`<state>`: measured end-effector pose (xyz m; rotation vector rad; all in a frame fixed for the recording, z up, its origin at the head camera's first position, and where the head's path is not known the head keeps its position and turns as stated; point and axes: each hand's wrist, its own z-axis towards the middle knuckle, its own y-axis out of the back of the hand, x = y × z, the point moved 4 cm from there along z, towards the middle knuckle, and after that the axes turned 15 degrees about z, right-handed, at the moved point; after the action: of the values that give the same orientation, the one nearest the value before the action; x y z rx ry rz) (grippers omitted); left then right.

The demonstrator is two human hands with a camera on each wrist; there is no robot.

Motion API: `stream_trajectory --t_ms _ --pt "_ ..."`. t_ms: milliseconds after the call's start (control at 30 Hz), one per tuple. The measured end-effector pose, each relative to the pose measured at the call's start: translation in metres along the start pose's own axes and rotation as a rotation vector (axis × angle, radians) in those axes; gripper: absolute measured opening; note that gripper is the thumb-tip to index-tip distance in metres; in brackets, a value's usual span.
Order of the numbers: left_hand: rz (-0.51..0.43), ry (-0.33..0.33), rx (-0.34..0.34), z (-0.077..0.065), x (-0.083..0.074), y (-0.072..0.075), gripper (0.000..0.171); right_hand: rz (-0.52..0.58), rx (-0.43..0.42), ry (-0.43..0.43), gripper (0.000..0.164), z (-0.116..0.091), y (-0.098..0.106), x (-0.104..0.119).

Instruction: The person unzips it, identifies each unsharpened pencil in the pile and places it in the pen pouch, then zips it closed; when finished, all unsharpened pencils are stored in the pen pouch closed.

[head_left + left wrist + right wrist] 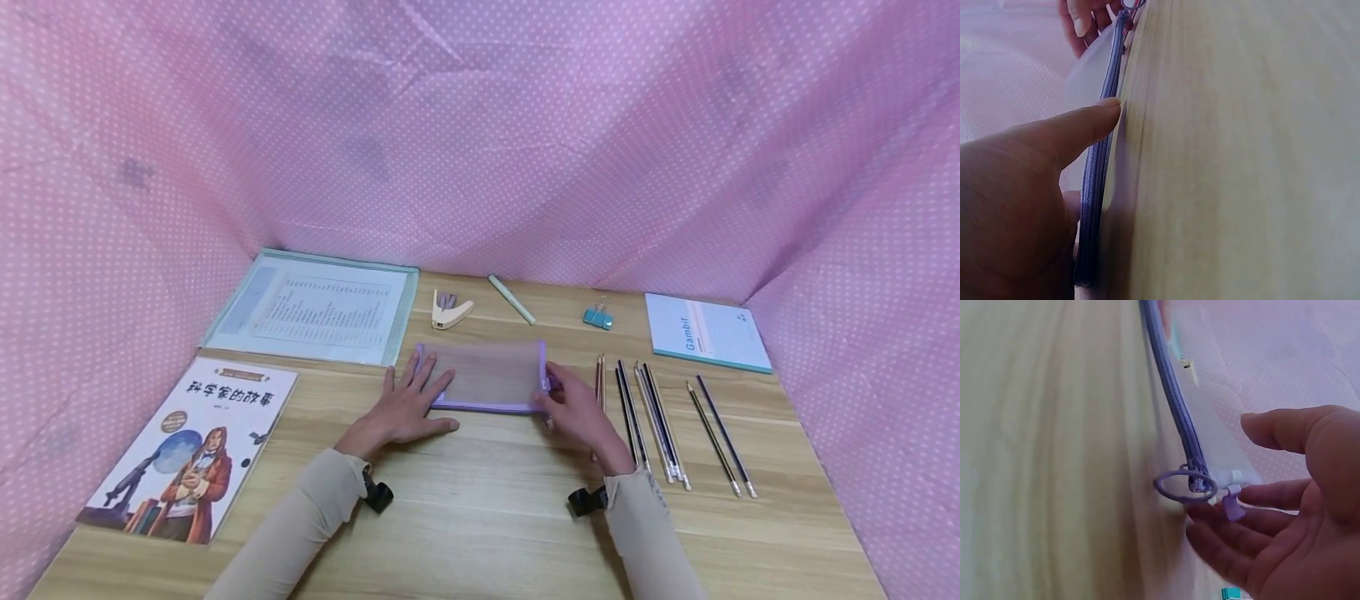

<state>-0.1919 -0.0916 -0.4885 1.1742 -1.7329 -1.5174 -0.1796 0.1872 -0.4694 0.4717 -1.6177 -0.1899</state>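
Note:
A see-through zip pouch (491, 375) with purple edging lies on the table, its zip along the near side. My left hand (408, 408) rests spread on the pouch's left end. In the left wrist view the thumb lies across the zip (1100, 181). At the pouch's right end is my right hand (573, 408). The right wrist view shows its thumb held apart from the fingers, which touch the corner by a small purple tab (1233, 504). A purple pull ring (1185, 487) hangs at that end of the zip, and no finger grips it.
Several pencils (660, 425) lie right of the right hand. Behind the pouch are a stapler (450, 317), a green pen (512, 300) and a teal binder clip (598, 317). A notebook (705, 333) lies at far right; a document folder (315, 308) and a book (195, 450) are at left.

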Motion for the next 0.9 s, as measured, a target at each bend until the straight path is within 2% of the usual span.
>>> stream_trajectory --t_ms 267,533,900 --pt "0.005 0.0 0.0 0.0 0.001 -0.002 0.087 0.113 -0.03 -0.006 0.064 0.005 0.005 -0.006" --pt "0.001 -0.003 0.003 0.001 0.001 -0.003 0.087 0.157 -0.044 -0.016 0.068 0.007 0.005 -0.01" --pt "-0.006 -0.001 0.006 0.003 0.002 -0.003 0.086 0.206 -0.026 -0.017 0.084 0.007 0.006 -0.013"
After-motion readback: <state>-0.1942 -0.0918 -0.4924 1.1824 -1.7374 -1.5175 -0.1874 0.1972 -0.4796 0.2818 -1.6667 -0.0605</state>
